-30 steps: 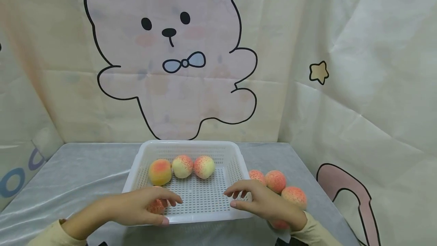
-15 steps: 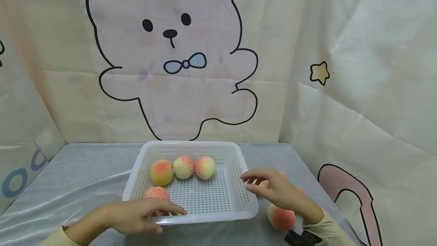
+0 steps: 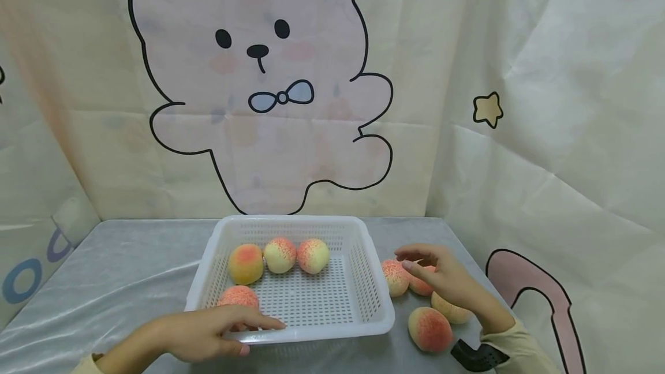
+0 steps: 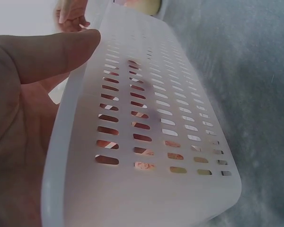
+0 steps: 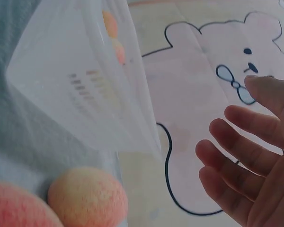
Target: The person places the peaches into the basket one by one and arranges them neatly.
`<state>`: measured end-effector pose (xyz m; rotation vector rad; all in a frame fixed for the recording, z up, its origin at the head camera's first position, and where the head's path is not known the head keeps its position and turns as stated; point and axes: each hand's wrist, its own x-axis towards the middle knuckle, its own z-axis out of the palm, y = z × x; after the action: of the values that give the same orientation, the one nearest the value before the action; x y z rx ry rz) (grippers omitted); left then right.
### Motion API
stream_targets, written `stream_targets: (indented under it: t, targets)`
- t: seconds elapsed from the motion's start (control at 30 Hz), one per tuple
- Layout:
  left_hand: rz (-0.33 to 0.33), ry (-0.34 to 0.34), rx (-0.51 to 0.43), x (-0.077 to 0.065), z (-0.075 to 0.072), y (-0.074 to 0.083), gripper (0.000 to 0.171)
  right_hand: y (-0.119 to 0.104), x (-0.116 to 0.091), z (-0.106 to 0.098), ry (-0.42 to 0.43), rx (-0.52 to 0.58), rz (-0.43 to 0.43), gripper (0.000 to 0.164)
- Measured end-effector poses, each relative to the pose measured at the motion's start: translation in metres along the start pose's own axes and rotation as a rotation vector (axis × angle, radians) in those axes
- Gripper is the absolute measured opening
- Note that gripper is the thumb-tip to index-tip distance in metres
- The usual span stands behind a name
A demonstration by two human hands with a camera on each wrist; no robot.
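Creased cream backdrop (image 3: 410,33), pale pink bear (image 3: 291,143) outlined black; yellow star (image 3: 488,110) at right; grey cloth-covered table (image 3: 145,253) below.

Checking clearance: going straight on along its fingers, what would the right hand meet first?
Probably the right rim of the white basket; in the head view, the right hand points toward it. Height is unclear, so it might pass over.

Count was one white basket (image 3: 332,332), four visible peaches (image 3: 313,256) inside it, four more peaches (image 3: 430,329) on one grey counter (image 3: 145,264), one bear drawing (image 3: 283,160) and one star drawing (image 3: 488,109).
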<state>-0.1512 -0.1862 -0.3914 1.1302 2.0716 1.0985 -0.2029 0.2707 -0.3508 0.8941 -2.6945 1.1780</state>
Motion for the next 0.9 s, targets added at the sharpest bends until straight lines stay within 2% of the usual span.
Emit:
stream_targets:
  t: [0.2,0.37,0.7,0.9]
  targets:
    - [-0.006,0.019,-0.009,-0.002,0.0,0.001,0.048,0.021,-0.008,-0.01,0.015,0.016,0.079,0.025]
    - [0.028,0.026,0.015,-0.004,0.002,-0.001,0.047,0.035,-0.021,-0.013,0.019,0.018,0.076,0.024]
    - [0.082,0.028,0.101,-0.002,0.002,-0.001,0.048,0.059,-0.052,-0.031,0.103,-0.094,0.173,0.028]
    - [0.084,0.009,0.067,0.001,0.002,-0.002,0.048,0.082,-0.065,-0.035,0.084,-0.11,0.211,0.036]
